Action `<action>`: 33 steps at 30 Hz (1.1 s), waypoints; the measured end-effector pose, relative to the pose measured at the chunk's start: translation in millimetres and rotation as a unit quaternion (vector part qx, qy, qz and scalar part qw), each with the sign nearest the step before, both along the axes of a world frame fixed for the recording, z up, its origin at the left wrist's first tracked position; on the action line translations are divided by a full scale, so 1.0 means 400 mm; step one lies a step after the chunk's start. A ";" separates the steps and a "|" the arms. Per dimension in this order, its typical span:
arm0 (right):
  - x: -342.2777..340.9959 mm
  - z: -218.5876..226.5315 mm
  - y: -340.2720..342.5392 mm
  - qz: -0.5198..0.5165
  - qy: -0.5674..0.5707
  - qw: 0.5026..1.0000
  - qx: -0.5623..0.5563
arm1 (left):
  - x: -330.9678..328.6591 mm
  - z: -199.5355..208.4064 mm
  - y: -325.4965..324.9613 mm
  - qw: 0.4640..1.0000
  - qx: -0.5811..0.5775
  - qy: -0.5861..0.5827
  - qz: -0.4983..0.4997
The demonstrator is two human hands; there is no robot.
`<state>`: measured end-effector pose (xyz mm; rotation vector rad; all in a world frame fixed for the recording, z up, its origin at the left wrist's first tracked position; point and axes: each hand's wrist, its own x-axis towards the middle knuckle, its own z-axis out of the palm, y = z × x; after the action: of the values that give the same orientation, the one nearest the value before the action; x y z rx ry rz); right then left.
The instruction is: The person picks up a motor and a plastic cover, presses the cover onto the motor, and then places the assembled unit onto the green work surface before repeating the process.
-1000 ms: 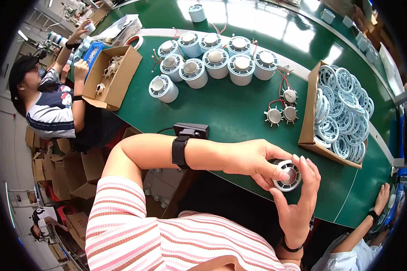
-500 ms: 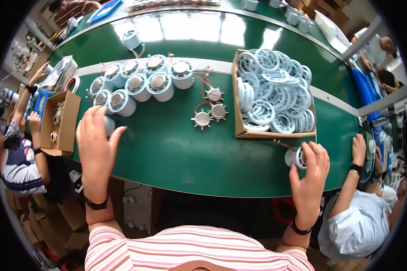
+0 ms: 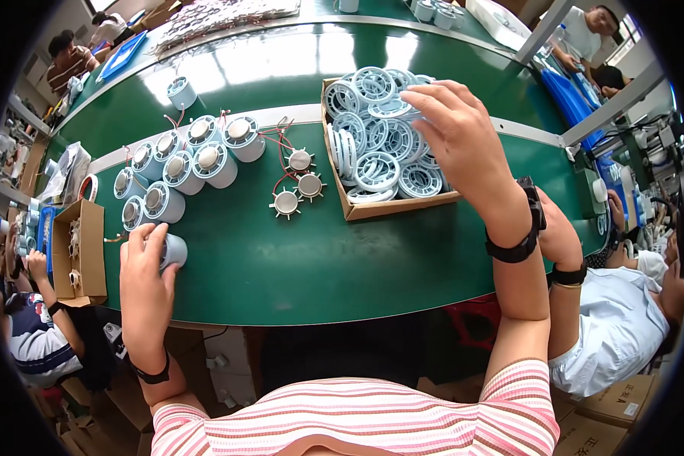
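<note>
My left hand (image 3: 144,277) is curled round the left side of a light blue cylindrical housing (image 3: 174,251) near the table's left front. Beyond it stand several similar housings (image 3: 213,163) in a cluster, with round silver-topped parts in them and red wires. My right hand (image 3: 460,125) reaches over the right part of an open cardboard box (image 3: 403,207) full of light blue slotted rings (image 3: 376,172). Its fingers are stretched out above the rings, thumb apart; whether a fingertip touches one is unclear. Three silver discs with prongs (image 3: 309,185) lie left of the box.
A co-worker's arm (image 3: 562,235) lies right behind my right forearm. At the left stands a cardboard box (image 3: 91,254) with small parts, near another person. One more housing (image 3: 181,93) stands farther back, and a pale strip (image 3: 304,114) crosses the green table (image 3: 281,281).
My right hand has left the wired housing at the right front and moved over the rings. That housing no longer shows. My left hand stays at its housing; the whole view has shifted.
</note>
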<state>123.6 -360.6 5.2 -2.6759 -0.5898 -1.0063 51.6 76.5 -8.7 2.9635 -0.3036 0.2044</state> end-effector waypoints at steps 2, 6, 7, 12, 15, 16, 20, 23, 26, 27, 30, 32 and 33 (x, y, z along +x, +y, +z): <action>0.016 -0.004 0.025 0.018 0.014 0.999 -0.050 | -0.019 0.016 -0.038 0.997 -0.056 0.046 -0.029; 0.051 0.005 0.011 0.030 0.033 0.998 -0.054 | -0.024 0.024 -0.121 0.985 -0.079 0.037 -0.151; 0.054 0.010 0.002 0.028 0.040 0.998 -0.046 | -0.022 0.026 -0.136 0.977 -0.083 0.047 -0.193; -0.026 0.073 0.007 0.020 0.052 0.982 0.180 | -0.012 0.016 -0.174 0.947 -0.085 0.075 -0.300; -0.167 0.083 0.065 0.050 0.180 0.917 0.351 | -0.012 0.005 -0.194 0.943 -0.085 0.067 -0.316; -0.215 0.081 0.085 0.049 0.232 0.901 0.362 | -0.016 0.006 -0.204 0.941 -0.087 0.053 -0.324; -0.306 -0.040 0.110 0.058 0.356 0.889 0.283 | -0.034 -0.023 -0.247 0.932 -0.156 0.064 -0.320; -0.337 -0.079 0.120 0.017 0.379 0.893 0.241 | -0.047 -0.048 -0.265 0.930 -0.205 0.096 -0.288; -0.352 -0.091 0.121 -0.015 0.324 0.933 0.159 | -0.062 -0.054 -0.278 0.930 -0.235 0.129 -0.250; -0.349 -0.090 0.119 0.020 0.322 0.937 0.137 | -0.065 -0.049 -0.283 0.918 -0.273 0.188 -0.219; -0.351 -0.098 0.110 0.089 0.318 0.939 0.093 | -0.069 -0.045 -0.289 0.876 -0.342 0.304 -0.151; -0.361 -0.117 0.106 0.074 0.338 0.931 0.121 | -0.073 -0.057 -0.285 0.820 -0.415 0.361 -0.157; -0.365 -0.121 0.109 0.066 0.348 0.926 0.135 | -0.073 -0.063 -0.284 0.788 -0.450 0.388 -0.159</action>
<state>-22.3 -316.9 -43.1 -2.4576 -0.4235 -0.0532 22.3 -36.9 -33.9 1.7827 -0.4160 -0.6998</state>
